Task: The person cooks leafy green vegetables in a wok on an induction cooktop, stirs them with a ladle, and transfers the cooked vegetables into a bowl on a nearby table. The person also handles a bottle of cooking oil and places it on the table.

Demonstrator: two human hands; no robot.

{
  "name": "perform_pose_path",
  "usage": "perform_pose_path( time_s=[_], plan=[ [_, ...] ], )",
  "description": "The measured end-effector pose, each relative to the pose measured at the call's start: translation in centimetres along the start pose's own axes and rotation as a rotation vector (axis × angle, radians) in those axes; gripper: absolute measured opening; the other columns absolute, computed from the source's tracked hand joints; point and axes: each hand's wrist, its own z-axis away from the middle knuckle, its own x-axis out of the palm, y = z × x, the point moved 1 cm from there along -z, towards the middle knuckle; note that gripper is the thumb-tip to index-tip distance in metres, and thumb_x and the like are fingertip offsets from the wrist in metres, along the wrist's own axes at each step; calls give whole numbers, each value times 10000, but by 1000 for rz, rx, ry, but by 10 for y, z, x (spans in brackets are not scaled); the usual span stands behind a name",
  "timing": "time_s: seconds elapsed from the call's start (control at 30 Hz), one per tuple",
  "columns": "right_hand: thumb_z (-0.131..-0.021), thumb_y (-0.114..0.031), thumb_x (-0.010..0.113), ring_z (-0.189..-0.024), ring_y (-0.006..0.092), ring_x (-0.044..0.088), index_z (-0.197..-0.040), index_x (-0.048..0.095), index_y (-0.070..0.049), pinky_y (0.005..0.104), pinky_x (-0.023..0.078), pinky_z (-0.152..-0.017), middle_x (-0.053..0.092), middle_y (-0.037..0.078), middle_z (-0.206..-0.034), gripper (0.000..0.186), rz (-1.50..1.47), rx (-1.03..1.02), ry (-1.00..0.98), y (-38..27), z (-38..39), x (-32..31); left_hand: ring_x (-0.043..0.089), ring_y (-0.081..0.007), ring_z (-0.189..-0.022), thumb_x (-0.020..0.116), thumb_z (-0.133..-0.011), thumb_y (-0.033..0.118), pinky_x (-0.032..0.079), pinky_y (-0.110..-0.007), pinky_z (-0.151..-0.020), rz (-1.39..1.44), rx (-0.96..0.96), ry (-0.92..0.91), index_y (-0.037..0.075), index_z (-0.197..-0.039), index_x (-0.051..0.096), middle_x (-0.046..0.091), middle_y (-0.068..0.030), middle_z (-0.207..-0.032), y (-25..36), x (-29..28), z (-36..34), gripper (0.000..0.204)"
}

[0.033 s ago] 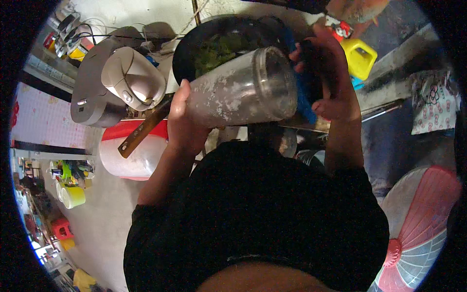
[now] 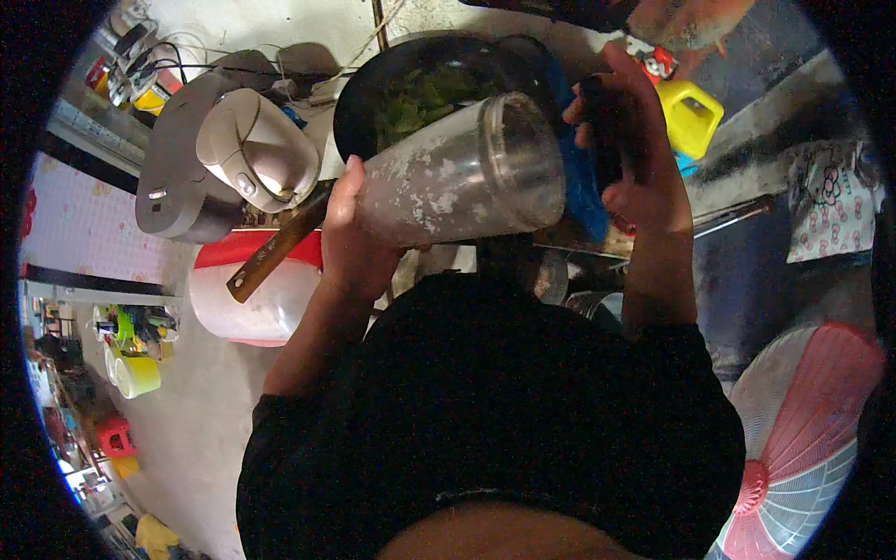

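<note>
My left hand (image 2: 353, 233) is closed round a clear jar (image 2: 448, 173) with white powdery patches on its wall. The jar lies tilted, its mouth facing right toward my other hand. In my right hand (image 2: 661, 182) is a dark round lid (image 2: 616, 135), gripped between thumb and fingers and apart from the jar's mouth. Behind the jar is a black wok (image 2: 353, 117) with green leafy vegetables (image 2: 411, 110) in it. A wooden handle (image 2: 273, 263) sticks out toward me at the left, below the wok; the jar and my left hand hide part of the wok.
Left of the wok stand a cream kettle (image 2: 257, 149) and a grey appliance (image 2: 177, 187). A red and white container (image 2: 257, 303) is below them. Blue plastic (image 2: 583, 191) hangs beside the lid. To the right are a yellow jug (image 2: 689, 117), a white patterned bag (image 2: 831, 210) and a fan (image 2: 803, 439).
The jar's mouth has shifted very slightly left, widening the gap to the lid a little. Both hands keep their holds.
</note>
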Motion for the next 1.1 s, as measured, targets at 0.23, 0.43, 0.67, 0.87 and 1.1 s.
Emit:
perform_pose_path(
  time_s=[0.23,0.43,0.67,0.87,1.1],
  plan=[
    [-646,-422,819,-1276,327,387,-1357,419,-154,416,306,-1074,424,168,-1355,859,726,191,-43,22,-34,13,626,-239,-805,301,-937,541,481,-369,-584,168,-33,-15,76,-1161,522,646,-78,-981,-3,-25,-1,561],
    [-714,-225,761,-1177,224,471,-1353,428,-81,330,358,-1017,493,82,-1253,735,69,393,35,48,-35,48,610,-240,-884,293,-924,572,481,-370,-590,123,-102,71,89,-1173,520,628,-72,-1049,-3,-36,11,589],
    [-863,-172,584,-1134,189,521,-1257,525,-60,335,412,-980,536,70,-1237,414,-290,465,129,62,-20,66,602,-236,-918,293,-911,603,483,-369,-621,87,-91,87,95,-1181,520,621,-69,-1062,4,-45,13,618],
    [-891,-200,540,-1105,211,547,-1218,531,-21,355,437,-962,563,98,-1220,373,-743,406,396,48,-35,79,601,-247,-917,337,-901,613,499,-360,-619,90,-92,75,77,-1217,481,605,-100,-1077,0,-52,11,639],
    [-933,-223,484,-1127,290,543,-1149,569,26,387,393,-995,563,177,-1219,341,108,-26,34,6,-40,115,590,-254,-990,362,-902,602,505,-371,-671,206,-143,25,92,-1259,469,596,-106,-1139,-1,-69,8,631]
  ],
)
